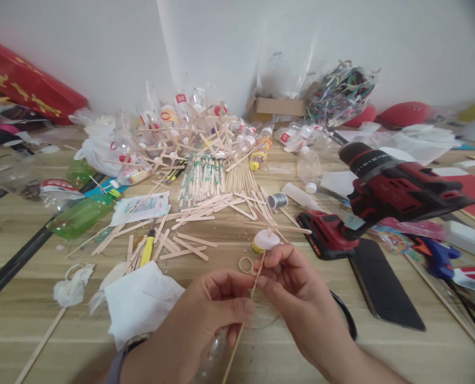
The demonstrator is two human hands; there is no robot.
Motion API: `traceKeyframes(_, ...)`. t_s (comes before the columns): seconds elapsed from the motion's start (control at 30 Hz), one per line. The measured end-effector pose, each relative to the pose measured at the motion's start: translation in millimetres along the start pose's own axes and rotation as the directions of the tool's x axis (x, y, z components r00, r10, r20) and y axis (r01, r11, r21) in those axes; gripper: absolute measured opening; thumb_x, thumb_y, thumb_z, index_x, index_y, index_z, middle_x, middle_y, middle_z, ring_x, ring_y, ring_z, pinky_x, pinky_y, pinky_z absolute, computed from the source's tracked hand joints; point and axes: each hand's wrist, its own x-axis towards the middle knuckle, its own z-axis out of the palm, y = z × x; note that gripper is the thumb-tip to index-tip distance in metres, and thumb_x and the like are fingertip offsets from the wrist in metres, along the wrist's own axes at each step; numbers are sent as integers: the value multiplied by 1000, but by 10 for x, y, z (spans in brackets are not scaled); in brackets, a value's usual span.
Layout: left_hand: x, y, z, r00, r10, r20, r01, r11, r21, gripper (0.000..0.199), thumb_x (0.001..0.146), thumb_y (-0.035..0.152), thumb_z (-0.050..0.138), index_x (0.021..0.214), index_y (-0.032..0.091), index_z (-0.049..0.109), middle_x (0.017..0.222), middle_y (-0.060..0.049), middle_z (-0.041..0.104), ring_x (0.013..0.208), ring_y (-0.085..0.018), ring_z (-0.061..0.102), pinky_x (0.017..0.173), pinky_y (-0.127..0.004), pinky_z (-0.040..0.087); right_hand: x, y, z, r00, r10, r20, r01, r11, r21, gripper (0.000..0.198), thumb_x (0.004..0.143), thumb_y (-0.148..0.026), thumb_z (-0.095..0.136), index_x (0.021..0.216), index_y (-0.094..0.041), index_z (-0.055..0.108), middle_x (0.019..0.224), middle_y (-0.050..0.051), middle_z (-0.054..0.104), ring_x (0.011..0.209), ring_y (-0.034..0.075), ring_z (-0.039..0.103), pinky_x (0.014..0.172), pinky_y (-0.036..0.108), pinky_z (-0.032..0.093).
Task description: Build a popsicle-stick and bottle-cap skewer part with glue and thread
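A thin wooden skewer runs up and away between my hands, tilted. My left hand is closed on it, thumb against fingers. Higher up, my right hand pinches the same skewer between thumb and fingers. At its far end is a small white rounded piece with a yellow edge; whether they are joined I cannot tell. Flat wooden sticks cross just beyond that piece. A tan ring lies left of my fingertips. Part of a clear plastic object shows beneath my left hand.
On the right are a red cordless drill, a black phone and a blue glue gun. Loose craft sticks, a yellow cutter and a white tissue lie left. Plastic bottles and a wire spool stand behind.
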Motion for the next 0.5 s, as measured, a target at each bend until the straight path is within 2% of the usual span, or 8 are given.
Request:
traceKeyframes(0.27,10,83,56,1000,-23,5,23,999,-39,31,51,29,89,73,16,72,60,5,55,47,-5,42,44,-21,28,-7,-16,-2,1000,14,13,-14,1000,0,24,76,-18,79,80,-22,56,76,-5,66,67,5,57,63,13,47)
traceKeyframes(0.5,-3,108,65,999,-45,-6,45,998,-43,34,49,31,90,74,17,72,59,5,54,47,-5,41,45,-21,27,5,-25,-11,1000,11,14,-11,1000,-7,25,75,-18,79,80,-22,56,76,-5,66,67,6,57,61,14,48)
